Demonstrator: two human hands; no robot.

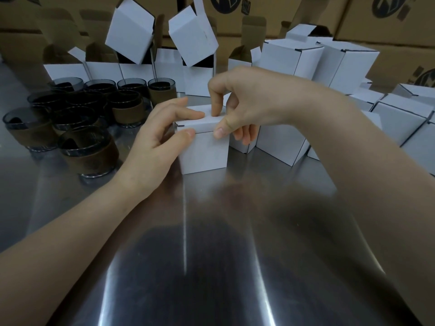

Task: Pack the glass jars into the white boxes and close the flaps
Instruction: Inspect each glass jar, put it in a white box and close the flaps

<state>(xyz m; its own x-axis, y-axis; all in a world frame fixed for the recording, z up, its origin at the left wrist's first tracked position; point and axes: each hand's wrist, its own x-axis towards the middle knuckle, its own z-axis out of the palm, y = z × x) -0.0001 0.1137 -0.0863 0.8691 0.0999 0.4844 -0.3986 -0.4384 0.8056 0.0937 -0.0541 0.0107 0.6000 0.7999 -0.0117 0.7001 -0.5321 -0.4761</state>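
White cardboard: the white box (pixel 204 147) stands upright on the steel table (pixel 211 255), its top flap down and a thin seam along the front upper edge.
Writing: the brown cartons (pixel 388 24) stacked at 12 to 2 o'clock carry round black logos (pixel 226 3), cut off by the picture's edge; the characters beside them are too blurred to read. No print shows on the white boxes.
Left hand (pixel 160 137): comes in from 8 o'clock and pinches the box's top left corner, index finger flat on the lid, thumb against the front face just under the seam.
Right hand (pixel 247 100): reaches from 3 o'clock and grips the box's top right corner, bent index finger pressing down on the lid, thumb on the front edge, the other fingers curled behind the right side.
Glass jars (pixel 87 151): a cluster of dark glasses with brown bands at 9 to 10 o'clock of the box, near the left hand but apart from it.
Open boxes (pixel 103 69): a row at 11 to 12 o'clock behind the jars, flaps up.
Closed boxes (pixel 292 60): grouped at 1 to 3 o'clock, behind and under the right forearm.
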